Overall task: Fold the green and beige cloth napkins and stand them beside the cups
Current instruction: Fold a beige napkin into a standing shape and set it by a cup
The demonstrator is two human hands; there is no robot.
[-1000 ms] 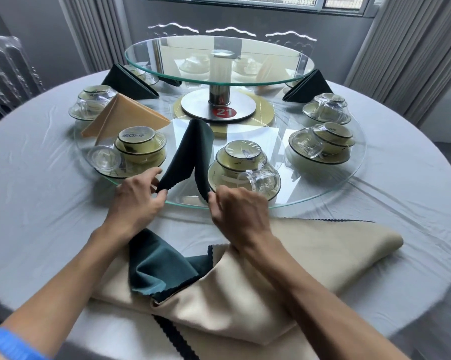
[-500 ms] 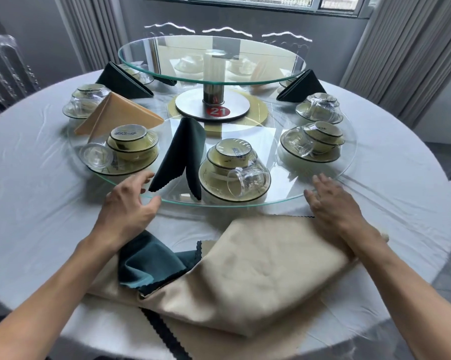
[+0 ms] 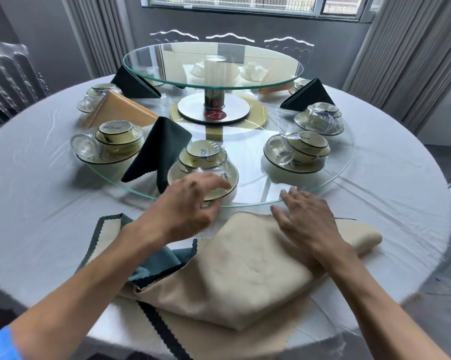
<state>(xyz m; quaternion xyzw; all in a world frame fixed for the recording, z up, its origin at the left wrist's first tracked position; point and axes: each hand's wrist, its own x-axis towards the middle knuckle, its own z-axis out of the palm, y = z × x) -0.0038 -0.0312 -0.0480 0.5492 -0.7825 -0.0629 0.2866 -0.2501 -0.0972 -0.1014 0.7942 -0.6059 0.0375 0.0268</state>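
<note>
A folded dark green napkin [image 3: 158, 152] stands on the lower glass turntable [image 3: 331, 178], between two wrapped cup sets [image 3: 115, 141] [image 3: 206, 167]. My left hand [image 3: 185, 206] hovers open at the turntable's near rim, in front of the middle cup set. My right hand [image 3: 305, 216] lies flat, fingers spread, on the far edge of a heap of beige napkins [image 3: 240, 276] on the table in front of me. A loose green napkin [image 3: 159, 263] lies partly under the beige heap and my left forearm. Other folded napkins, a beige one [image 3: 120, 110] and green ones [image 3: 133, 84] [image 3: 307, 97], stand further round.
A smaller upper glass tier [image 3: 211, 63] rises on a steel post with a red number 21 tag [image 3: 215, 115]. Two more cup sets [image 3: 297, 152] [image 3: 320, 120] sit at the right of the turntable. The round table carries a white cloth under plastic film [image 3: 37, 203].
My left hand has moved right along the turntable rim, from beside the green napkin to the middle cup set. My right hand stays on the beige heap. The camera view has shifted.
</note>
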